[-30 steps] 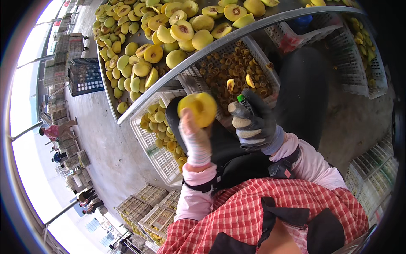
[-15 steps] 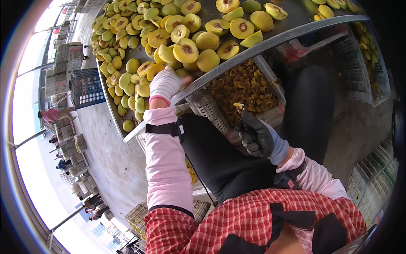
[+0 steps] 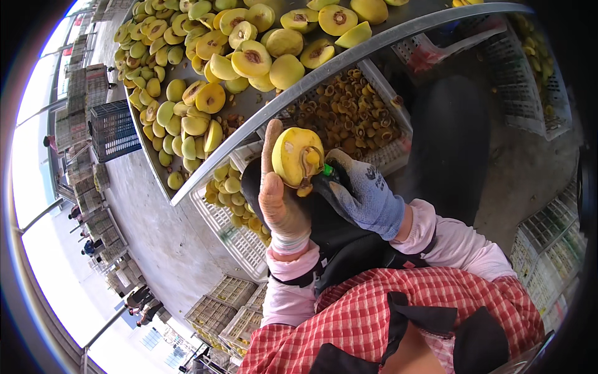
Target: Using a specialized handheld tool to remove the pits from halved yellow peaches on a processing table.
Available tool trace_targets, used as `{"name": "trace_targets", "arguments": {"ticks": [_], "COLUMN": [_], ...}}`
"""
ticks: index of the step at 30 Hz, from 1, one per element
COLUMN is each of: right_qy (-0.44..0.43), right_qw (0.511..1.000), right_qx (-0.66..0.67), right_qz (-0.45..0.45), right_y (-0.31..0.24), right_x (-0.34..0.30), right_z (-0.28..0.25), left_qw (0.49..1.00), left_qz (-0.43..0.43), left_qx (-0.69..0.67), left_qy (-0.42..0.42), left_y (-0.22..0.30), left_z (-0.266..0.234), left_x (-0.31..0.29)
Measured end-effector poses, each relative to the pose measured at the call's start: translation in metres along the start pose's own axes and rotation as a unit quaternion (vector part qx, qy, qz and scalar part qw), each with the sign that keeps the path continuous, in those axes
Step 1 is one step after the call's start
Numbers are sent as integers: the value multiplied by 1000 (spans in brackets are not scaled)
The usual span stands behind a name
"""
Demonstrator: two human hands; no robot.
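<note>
My left hand (image 3: 283, 209), in a striped glove with discoloured fingers, grips a yellow peach half (image 3: 288, 153) from below and the left, its cut face turned toward the right hand. In my right hand (image 3: 358, 193), wearing a blue-grey glove with dark fingers, is a small pitting tool with a green part (image 3: 327, 169). Its working end is against the cut face, where a curl of brownish flesh (image 3: 305, 186) hangs loose. The fingers and the curl hide most of the tool. Both hands are above my lap, just in front of the metal table's rim.
Many peach halves (image 3: 250, 59) lie on the metal table (image 3: 249, 121). Below its rim, a crate (image 3: 389, 100) holds brown scraps (image 3: 355, 112). Another white crate (image 3: 240, 246) with peach pieces stands left of my legs. Stacked crates (image 3: 542, 262) are at the right; people (image 3: 140, 302) stand far left.
My left hand has come back from the pile on the table with a peach half. My right hand has moved left and up, bringing the tool to the fruit.
</note>
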State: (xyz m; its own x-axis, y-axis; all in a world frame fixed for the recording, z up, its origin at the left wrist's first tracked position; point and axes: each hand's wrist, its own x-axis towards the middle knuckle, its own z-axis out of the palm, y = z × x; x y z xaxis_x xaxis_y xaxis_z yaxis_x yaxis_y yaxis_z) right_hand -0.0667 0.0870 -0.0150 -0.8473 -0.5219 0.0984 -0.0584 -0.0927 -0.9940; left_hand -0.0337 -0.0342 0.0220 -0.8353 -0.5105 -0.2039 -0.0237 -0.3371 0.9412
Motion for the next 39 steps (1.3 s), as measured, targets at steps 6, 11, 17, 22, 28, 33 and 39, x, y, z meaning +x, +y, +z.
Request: {"name": "trace_targets", "arguments": {"ticks": [6, 11, 17, 22, 28, 33, 39], "right_qy": [11, 57, 9, -11, 20, 54, 45], "right_qw": [999, 997, 912, 990, 997, 989, 986], "right_qx": [41, 19, 346, 138, -12, -123, -138], "right_qz": [20, -50, 221, 35, -76, -56, -79], "right_y": [-4, 10, 8, 4, 5, -5, -12], "right_x": [-13, -23, -12, -6, -1, -13, -26], "right_z": [-1, 4, -16, -47, -40, -34, -18], "left_qw": [991, 998, 990, 944, 973, 969, 989], "left_qz": [85, 50, 52, -147, -177, 30, 56], "left_qx": [104, 35, 103, 227, 145, 245, 106], "left_qy": [9, -3, -80, -190, -16, 23, 89], "left_y": [-23, -26, -18, 30, 9, -11, -36], "left_z": [5, 0, 11, -13, 3, 17, 22], "left_x": [-18, -21, -30, -27, -25, -34, -35]}}
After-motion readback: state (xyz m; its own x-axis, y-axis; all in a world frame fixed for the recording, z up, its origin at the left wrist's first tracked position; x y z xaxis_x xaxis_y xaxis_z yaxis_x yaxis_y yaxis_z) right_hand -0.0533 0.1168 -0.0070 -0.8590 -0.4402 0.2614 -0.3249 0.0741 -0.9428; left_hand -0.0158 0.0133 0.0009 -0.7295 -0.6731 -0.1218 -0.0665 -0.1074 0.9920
